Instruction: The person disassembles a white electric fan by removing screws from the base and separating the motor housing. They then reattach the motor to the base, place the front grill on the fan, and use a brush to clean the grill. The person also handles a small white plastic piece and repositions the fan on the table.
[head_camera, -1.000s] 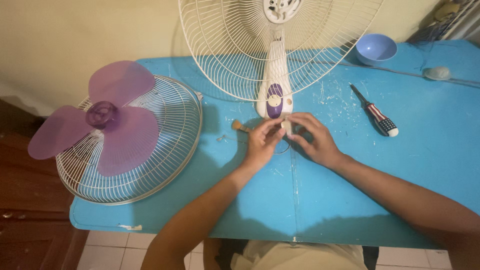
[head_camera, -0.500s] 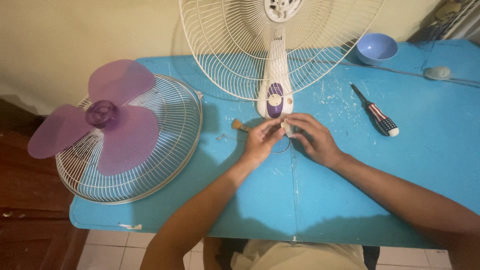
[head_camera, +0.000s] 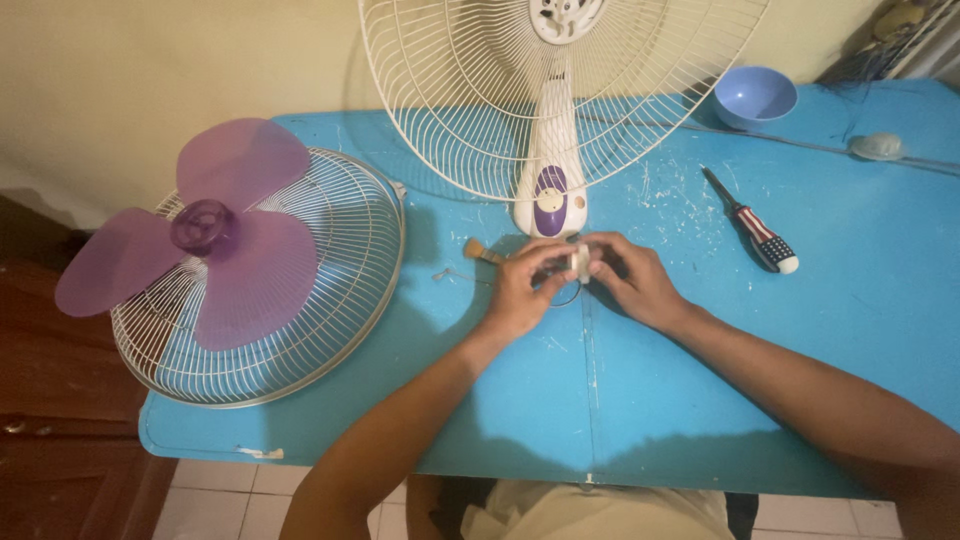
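While my left hand (head_camera: 522, 290) and right hand (head_camera: 634, 285) meet below the fan base (head_camera: 549, 203), fingers pinch a small white part (head_camera: 580, 262) on the blue table (head_camera: 700, 400).

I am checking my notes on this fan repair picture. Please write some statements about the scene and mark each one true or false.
1. Both hands, the left hand and the right hand, hold a small white part. True.
2. The purple blade lies on the detached grille. True.
3. The screwdriver is in the right hand. False: it lies on the blue table.
4. The bowl is red. False: it is blue.
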